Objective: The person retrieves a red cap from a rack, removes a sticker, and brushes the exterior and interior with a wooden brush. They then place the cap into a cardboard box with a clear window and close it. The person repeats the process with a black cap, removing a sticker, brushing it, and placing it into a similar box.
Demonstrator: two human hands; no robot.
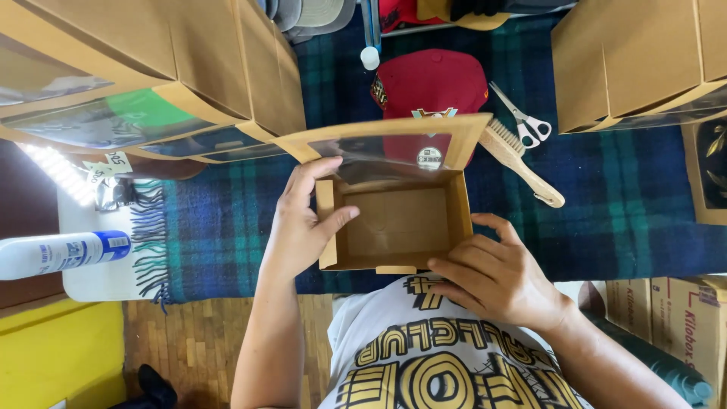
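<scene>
An open brown cardboard box (394,223) with a clear window in its raised lid (394,148) rests on the blue-green plaid blanket (628,220) in front of me. My left hand (303,223) grips the box's left wall, thumb inside. My right hand (492,276) presses on the box's near right corner. The box is empty inside. A red cap (428,83) lies just behind the lid, partly seen through the window.
A wooden brush (522,163) and white-handled scissors (522,121) lie right of the cap. Stacks of windowed cardboard boxes stand at left (151,76) and right (644,60). A white and blue spray can (64,254) lies at far left.
</scene>
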